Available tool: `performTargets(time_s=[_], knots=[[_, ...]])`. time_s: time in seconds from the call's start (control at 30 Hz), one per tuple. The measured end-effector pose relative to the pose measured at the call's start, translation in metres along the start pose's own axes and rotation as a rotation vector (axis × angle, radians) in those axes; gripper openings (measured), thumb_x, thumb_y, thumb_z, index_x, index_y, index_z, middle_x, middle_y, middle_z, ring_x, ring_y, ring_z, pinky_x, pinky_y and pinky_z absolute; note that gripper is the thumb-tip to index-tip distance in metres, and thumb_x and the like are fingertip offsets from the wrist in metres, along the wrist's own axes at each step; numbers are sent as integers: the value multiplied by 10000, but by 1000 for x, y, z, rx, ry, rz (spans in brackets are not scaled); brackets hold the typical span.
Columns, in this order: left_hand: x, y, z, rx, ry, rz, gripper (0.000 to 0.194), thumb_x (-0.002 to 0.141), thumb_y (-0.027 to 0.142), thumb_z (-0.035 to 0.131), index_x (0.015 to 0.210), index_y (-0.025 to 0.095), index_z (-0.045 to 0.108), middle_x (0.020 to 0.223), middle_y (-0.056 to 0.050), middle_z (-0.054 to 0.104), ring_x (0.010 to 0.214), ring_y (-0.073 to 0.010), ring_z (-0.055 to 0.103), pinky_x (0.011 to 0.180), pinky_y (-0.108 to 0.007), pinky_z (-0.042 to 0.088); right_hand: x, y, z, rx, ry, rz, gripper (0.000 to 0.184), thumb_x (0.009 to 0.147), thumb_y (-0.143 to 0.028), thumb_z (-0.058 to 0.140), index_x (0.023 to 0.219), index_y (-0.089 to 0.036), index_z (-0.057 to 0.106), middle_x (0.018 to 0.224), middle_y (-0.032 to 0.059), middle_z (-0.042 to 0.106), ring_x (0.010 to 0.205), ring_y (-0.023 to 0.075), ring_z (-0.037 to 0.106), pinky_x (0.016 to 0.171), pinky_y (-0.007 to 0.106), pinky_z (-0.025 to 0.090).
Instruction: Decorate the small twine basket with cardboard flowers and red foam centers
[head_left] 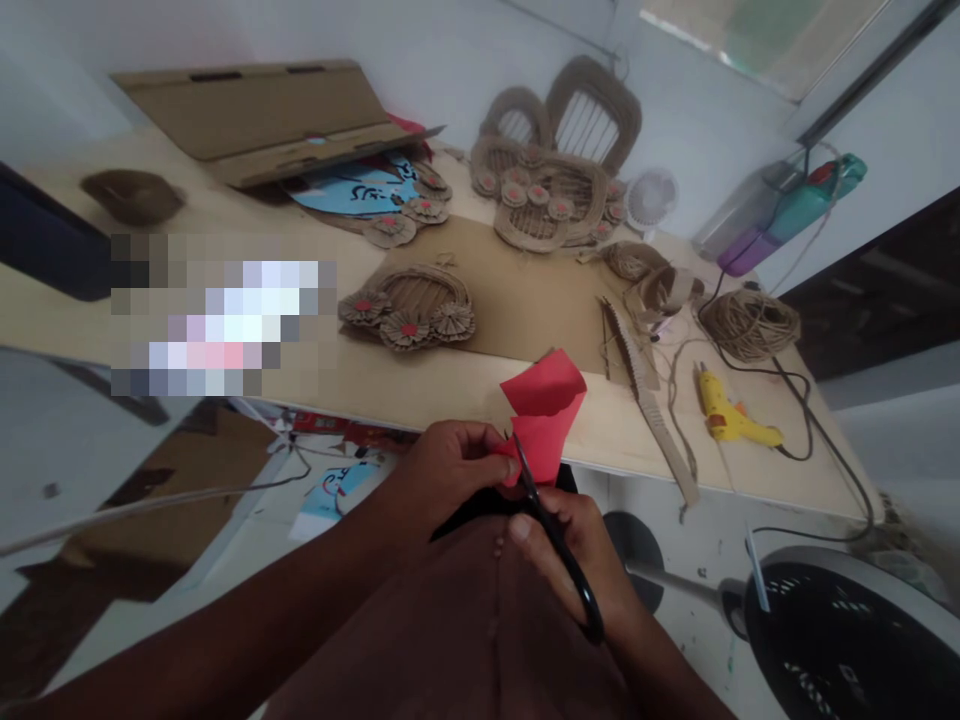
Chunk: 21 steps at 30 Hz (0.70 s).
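Between the fingers and thumb of my left hand is the edge of a red sheet of paper, which curls up over the table's front edge. My right hand grips black-handled scissors, whose blades lie against the paper close to my left fingertips. Just beyond, on the table, sits a small twine basket with pleated brown paper flowers that have red centres.
More twine-wrapped frames with paper flowers stand at the back. A yellow glue gun, its cable and a ball of twine lie right. Cardboard covers mid-table; an open cardboard box is back left. A black chair stands lower right.
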<state>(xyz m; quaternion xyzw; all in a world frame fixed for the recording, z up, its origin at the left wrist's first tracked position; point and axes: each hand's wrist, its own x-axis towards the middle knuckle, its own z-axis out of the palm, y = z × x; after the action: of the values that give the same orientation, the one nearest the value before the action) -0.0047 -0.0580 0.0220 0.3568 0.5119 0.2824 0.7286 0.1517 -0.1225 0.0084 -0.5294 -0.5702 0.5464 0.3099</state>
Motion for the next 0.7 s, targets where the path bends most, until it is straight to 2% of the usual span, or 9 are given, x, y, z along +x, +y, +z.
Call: performTargets(time_s=[0.1,0.3,0.5,0.7], knots=[[5,-2,-1,-23,-4,-6,69,524,227,693,535,186,638,546,-17,682,534,-160,606,564,-276,446,1,1,-1,15,4,-21,319,864,-443,580,847,-138,674,660,-10,435,631,145,416,612,275,381],[2,1,2,-58,-12,8,37,530,196,672,524,187,637,534,-4,673,544,-148,604,599,-271,456,0,2,-4,-13,20,-24,336,801,-444,678,909,-127,702,707,6,512,675,165,466,639,274,404],[-3,4,5,-67,20,-5,48,550,175,678,539,182,631,538,2,668,552,-132,584,602,-255,436,2,4,-5,-15,39,-15,361,797,-471,679,890,-126,725,663,-8,477,625,148,435,603,261,394],[-3,5,6,-58,8,-2,59,561,197,689,549,181,634,556,-9,676,560,-140,584,603,-266,431,3,6,-5,6,23,-31,381,849,-498,604,958,-159,740,663,11,563,729,212,550,735,323,468]])
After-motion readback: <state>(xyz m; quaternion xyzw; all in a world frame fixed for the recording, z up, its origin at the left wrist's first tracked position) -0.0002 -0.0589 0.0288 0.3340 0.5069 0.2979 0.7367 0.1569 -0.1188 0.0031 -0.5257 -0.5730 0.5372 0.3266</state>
